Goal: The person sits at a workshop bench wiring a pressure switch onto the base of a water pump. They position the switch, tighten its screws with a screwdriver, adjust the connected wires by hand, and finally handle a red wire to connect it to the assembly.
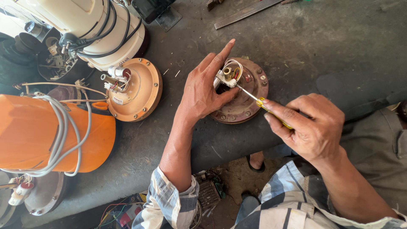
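My left hand [206, 87] rests on a round rusty metal base plate [250, 99] on the dark workbench, its thumb and fingers pinching a small white connector block with a brass terminal [227, 75] and thin wires. My right hand [311, 127] grips a yellow-handled screwdriver [265, 105], whose thin metal tip touches the white block. The plate has screws around its rim.
A second copper-coloured round plate with wiring [137, 91] lies to the left. An orange appliance body [42, 133] wrapped in grey cord sits at the left edge, and a cream one [80, 25] with black cord behind it. A metal strip [246, 12] lies at the back.
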The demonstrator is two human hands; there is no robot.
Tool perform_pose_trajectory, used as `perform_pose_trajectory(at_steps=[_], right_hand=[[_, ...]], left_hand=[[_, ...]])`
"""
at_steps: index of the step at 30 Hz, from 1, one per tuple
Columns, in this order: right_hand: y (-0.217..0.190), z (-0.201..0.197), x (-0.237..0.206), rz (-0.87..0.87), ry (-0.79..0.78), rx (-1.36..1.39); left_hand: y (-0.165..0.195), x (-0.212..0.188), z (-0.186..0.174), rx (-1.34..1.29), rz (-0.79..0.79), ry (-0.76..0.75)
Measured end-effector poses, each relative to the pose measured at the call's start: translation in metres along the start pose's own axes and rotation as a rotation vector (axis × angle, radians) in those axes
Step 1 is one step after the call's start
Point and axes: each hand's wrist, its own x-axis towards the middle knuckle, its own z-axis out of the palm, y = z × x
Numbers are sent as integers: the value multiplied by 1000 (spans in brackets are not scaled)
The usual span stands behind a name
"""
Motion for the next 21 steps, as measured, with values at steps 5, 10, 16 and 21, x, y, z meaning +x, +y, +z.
perform_pose_trajectory(at_steps=[5,10,16,21], right_hand=[[-4,10,1,69,-18,141],[-4,18,-2,143,18,265],[1,15,-6,152,29,251],[4,18,-6,139,28,263]], left_hand=[[1,0,-1,-2,18,12],[2,1,-3,-10,4,3],[2,0,-2,-10,17,9],[1,1,0,-9,-15,1]])
